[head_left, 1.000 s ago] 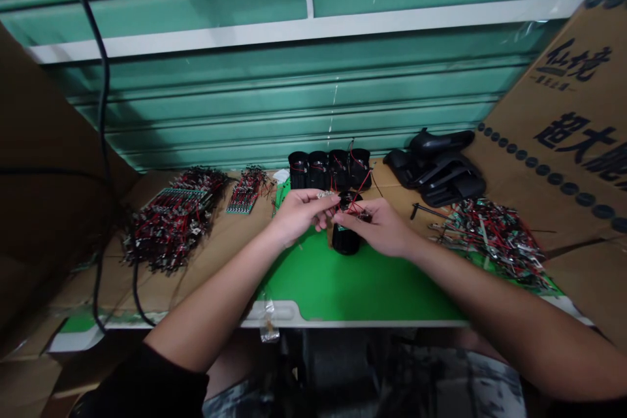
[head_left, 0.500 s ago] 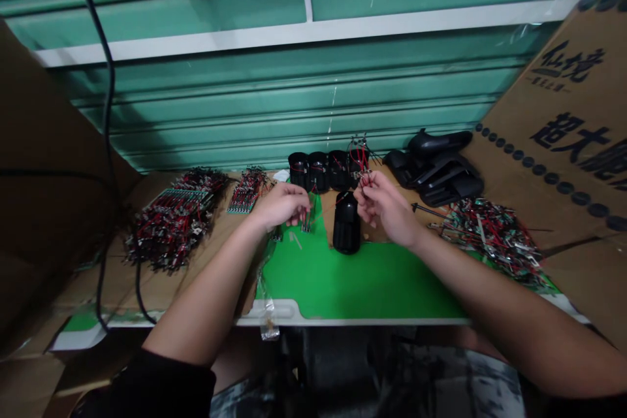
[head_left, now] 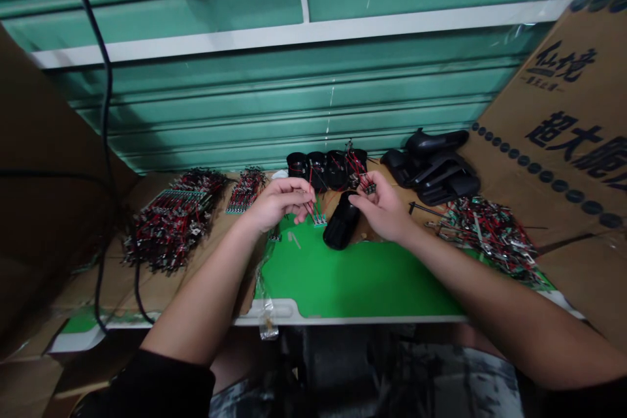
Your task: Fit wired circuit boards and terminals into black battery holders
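My left hand (head_left: 281,204) is shut on red and black wires that lead down to a small green circuit board (head_left: 319,221) hanging just above the mat. My right hand (head_left: 382,209) pinches a second small wired board (head_left: 369,188) in its fingertips. Between the hands, a black cylindrical battery holder (head_left: 341,221) lies tilted on the green mat (head_left: 353,281), touching the right hand's lower fingers. Behind them stands a row of several black holders (head_left: 327,168), with red wires rising from the rightmost.
Heaps of wired boards lie on cardboard to the left (head_left: 171,228) and right (head_left: 490,235). Black plastic parts (head_left: 431,166) sit at the back right. A black cable (head_left: 104,117) hangs at the left, and a green corrugated shutter (head_left: 294,104) closes the back.
The black holder between my hands has gone from upright to tilted. Both hands have moved closer together, and my left hand now has a wired board hanging from it.
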Action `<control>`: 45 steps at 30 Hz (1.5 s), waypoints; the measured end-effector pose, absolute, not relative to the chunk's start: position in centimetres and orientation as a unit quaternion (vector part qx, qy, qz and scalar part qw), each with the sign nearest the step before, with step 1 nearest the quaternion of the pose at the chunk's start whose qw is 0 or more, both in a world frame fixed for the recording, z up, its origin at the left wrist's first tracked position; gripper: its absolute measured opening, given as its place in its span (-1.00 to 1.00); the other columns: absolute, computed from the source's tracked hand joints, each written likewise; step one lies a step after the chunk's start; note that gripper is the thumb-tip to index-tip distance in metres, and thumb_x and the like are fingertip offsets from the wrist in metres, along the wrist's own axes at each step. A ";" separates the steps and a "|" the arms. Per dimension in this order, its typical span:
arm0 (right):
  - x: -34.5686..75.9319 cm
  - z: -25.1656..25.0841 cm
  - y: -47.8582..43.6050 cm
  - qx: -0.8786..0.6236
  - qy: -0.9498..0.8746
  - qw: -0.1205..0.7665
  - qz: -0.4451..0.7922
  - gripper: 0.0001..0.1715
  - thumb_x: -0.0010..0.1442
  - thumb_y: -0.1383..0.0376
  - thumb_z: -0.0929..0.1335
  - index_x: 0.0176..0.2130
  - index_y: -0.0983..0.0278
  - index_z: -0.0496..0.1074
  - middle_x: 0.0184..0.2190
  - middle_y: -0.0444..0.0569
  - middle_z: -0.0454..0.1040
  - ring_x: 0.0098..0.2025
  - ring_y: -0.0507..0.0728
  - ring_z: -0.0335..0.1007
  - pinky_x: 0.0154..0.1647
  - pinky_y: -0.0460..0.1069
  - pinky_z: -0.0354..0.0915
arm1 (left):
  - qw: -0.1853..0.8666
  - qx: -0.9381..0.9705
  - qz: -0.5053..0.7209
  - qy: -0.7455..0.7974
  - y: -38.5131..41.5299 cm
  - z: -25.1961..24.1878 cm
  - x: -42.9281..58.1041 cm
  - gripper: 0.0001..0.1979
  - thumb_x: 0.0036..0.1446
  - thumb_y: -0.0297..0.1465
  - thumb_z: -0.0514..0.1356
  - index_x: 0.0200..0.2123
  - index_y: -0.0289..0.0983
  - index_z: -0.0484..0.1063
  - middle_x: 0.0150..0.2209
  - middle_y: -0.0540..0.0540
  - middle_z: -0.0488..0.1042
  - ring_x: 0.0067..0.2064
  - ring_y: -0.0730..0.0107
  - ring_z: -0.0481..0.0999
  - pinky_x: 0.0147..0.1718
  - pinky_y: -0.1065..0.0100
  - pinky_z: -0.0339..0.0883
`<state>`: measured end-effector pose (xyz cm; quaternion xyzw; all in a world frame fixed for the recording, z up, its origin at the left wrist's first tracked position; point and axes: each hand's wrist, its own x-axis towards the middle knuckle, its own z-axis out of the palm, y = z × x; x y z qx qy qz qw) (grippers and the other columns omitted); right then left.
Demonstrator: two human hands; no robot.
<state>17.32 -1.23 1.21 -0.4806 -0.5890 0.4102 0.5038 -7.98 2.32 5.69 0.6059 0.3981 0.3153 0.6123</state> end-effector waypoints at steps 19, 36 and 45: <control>19.3 -1.9 1.3 -0.570 -0.670 0.408 0.244 -0.57 -0.02 0.29 0.40 -0.14 0.15 0.22 -0.36 -0.16 0.34 -0.39 0.12 0.27 -0.33 0.04 0.20 | 0.395 0.767 0.053 0.503 2.6 4.6 -8.2 -0.83 -0.03 -0.34 0.21 -0.62 -0.22 0.47 -0.60 -0.05 0.47 -0.59 0.36 0.35 -0.55 0.34 0.15; 19.0 1.3 0.4 -0.503 -0.630 0.493 0.327 -0.76 0.34 0.05 0.37 -0.18 0.13 0.31 -0.35 -0.09 0.40 -0.33 0.18 0.34 -0.32 0.05 0.25 | 0.216 0.863 0.101 0.446 1.0 9.0 -4.8 -0.77 0.18 -0.33 0.20 -0.42 -0.23 0.64 -0.52 -0.05 0.52 -0.50 0.34 0.36 -0.41 0.30 0.16; 18.3 2.1 0.0 -0.430 -0.594 0.573 0.365 -0.64 0.07 0.05 0.59 -0.26 0.24 0.60 -0.34 -0.05 0.51 -0.33 0.12 0.40 -0.29 0.02 0.33 | 0.346 0.743 0.398 0.413 0.9 4.6 -2.8 -0.71 0.21 -0.19 0.30 -0.35 -0.31 0.65 -0.42 -0.10 0.61 -0.43 0.37 0.44 -0.43 0.38 0.24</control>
